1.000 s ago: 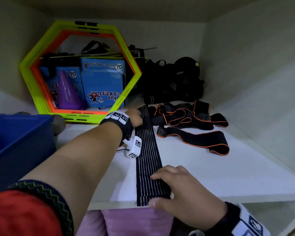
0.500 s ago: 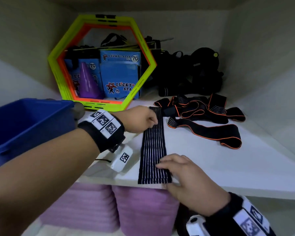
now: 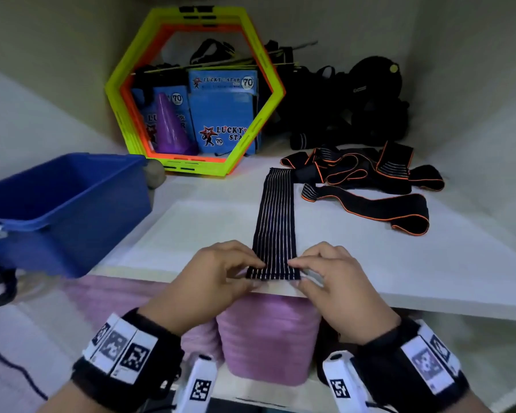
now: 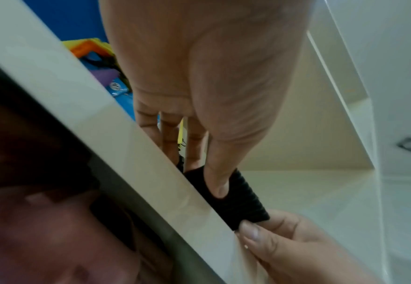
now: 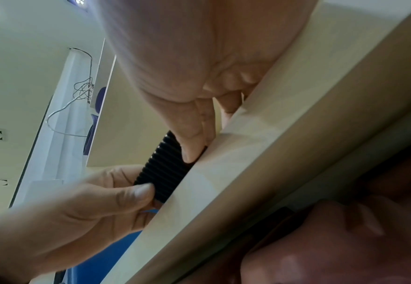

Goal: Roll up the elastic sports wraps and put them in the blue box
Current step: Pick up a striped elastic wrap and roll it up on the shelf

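A black wrap with thin white stripes (image 3: 276, 222) lies stretched flat on the white shelf (image 3: 370, 263), running from the back towards the front edge. My left hand (image 3: 221, 269) pinches its near end at the left corner, and my right hand (image 3: 325, 269) pinches the right corner. The near end (image 4: 238, 199) is folded up against the shelf edge; it also shows in the right wrist view (image 5: 165, 173). A tangle of black wraps with orange trim (image 3: 370, 180) lies behind to the right. The blue box (image 3: 63, 210) stands at the left.
A yellow and orange hexagon frame (image 3: 191, 93) leans at the back with blue packets and a purple cone (image 3: 170, 126) behind it. Black gear (image 3: 355, 105) is piled in the back right corner. Purple stacked mats (image 3: 268, 335) sit below the shelf.
My left hand came back from the wrap's far end to its near end. Both hands now pinch the near end at the shelf edge, where before the right hand pressed it flat.
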Tool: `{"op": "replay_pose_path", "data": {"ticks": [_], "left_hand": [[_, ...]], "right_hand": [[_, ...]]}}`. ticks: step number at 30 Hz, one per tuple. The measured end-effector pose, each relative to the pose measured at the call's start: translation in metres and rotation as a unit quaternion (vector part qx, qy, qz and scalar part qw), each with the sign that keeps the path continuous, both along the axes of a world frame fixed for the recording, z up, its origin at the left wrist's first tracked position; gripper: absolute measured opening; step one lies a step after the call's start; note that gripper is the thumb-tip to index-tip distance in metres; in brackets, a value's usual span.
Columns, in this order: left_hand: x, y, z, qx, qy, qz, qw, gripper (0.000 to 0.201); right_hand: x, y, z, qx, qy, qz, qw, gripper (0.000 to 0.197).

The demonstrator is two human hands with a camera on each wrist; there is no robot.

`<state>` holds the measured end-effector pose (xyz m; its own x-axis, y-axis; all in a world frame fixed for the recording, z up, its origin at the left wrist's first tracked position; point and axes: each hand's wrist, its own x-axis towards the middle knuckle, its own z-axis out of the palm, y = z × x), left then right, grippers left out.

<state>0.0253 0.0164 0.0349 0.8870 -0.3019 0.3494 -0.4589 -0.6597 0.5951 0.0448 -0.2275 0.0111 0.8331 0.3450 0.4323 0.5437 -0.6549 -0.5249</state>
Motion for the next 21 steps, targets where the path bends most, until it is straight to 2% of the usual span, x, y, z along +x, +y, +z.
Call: {"op": "replay_pose_path", "data": {"ticks": [3,5,8,10,15,21], "left_hand": [[-0.007,-0.004,-0.009,-0.105,0.035,0.07,0.991,0.024],[-0.01,-0.009,-0.012,-0.146,0.044,0.102,0.983,0.023],[-0.009,-0.018,-0.014,-0.179,0.031,0.151,0.972,0.014],[-0.007,-0.023,-0.012,-0.186,0.021,0.182,0.965,0.003],[0.001,-0.027,-0.009,-0.188,0.02,0.223,0.956,0.017],[0.008,-0.024,-0.004,-0.175,0.045,0.218,0.959,0.021]], "right_hand": [[0.002,-0.001,0.003,0.007,0.039,-0.006,0.999,0.024],[0.005,-0.002,0.009,0.01,0.07,-0.003,0.997,0.016],[0.007,-0.001,0.013,0.009,0.098,-0.019,0.995,0.031],[0.007,0.002,0.014,0.023,0.097,-0.044,0.994,0.037],[0.007,0.009,0.011,0.086,0.089,-0.094,0.988,0.056],[0.007,0.016,0.017,0.076,0.105,-0.142,0.981,0.041]]}}
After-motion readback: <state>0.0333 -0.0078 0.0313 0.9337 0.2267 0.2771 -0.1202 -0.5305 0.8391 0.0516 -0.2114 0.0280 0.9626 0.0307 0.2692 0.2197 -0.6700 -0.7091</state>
